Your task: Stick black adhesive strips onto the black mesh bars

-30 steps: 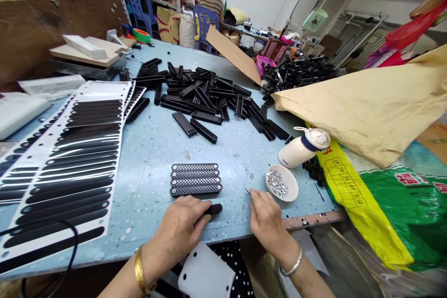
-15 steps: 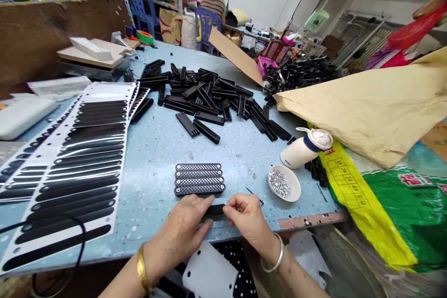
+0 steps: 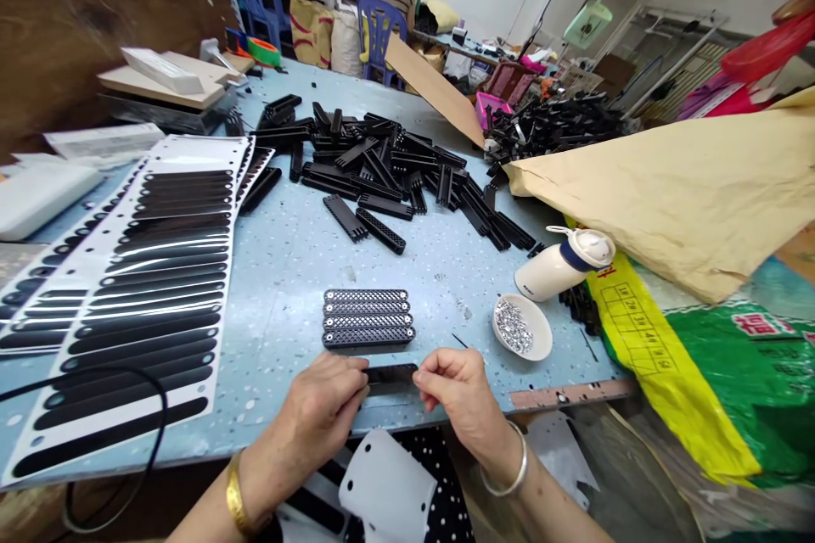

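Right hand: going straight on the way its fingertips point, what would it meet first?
Most likely the long black piece; whether the right hand touches its end is unclear here.

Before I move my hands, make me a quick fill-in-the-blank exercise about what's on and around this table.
1. The left hand on the black bar wears a ____ coloured bracelet.
2. The right hand wears a ____ coloured bangle.
3. The neat row just beyond the hands has ____ patterned bars.
4. The white bottle by the bowl has a dark ____ band.

Missing words: gold; silver; four; blue.
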Tool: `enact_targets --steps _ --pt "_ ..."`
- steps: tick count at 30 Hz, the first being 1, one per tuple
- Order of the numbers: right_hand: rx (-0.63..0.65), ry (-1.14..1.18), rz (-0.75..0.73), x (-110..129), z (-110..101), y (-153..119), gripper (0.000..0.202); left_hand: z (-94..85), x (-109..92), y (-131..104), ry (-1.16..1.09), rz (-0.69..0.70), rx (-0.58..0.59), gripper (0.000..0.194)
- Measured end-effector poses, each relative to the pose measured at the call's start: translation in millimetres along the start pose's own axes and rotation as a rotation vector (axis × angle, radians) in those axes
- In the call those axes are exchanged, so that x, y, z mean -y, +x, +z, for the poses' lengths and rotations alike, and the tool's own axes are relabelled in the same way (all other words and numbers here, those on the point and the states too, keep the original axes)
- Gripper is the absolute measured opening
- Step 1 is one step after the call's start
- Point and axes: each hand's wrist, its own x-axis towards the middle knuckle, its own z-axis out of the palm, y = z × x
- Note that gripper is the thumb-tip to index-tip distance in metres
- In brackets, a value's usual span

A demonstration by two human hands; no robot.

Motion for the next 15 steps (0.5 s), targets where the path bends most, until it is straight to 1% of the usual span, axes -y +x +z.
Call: enact_targets --steps 5,8,11,13,15 --pt "-0.054 -0.059 -0.001 -8 -3 7 0.017 -1.6 -1 -1 -0.014 -0.014 0.021 0.018" --pt "-0.028 -0.015 0.013 0 -1 3 0.015 -2.1 -2 0 0.000 -0.014 0.017 0.018" --pt "0.001 -0.041 -0.021 9 2 -3 0.013 -1.7 -2 0 0.003 -0.001 0.005 0.018" --pt "-0.018 -0.104 -0.045 9 1 -2 0.015 -1.3 -1 0 -0.001 -0.002 0.005 0.018" --pt "-0.048 -0.156 -0.037 5 0 1 0.017 -0.9 -1 -1 -0.001 -0.004 0.008 0.018"
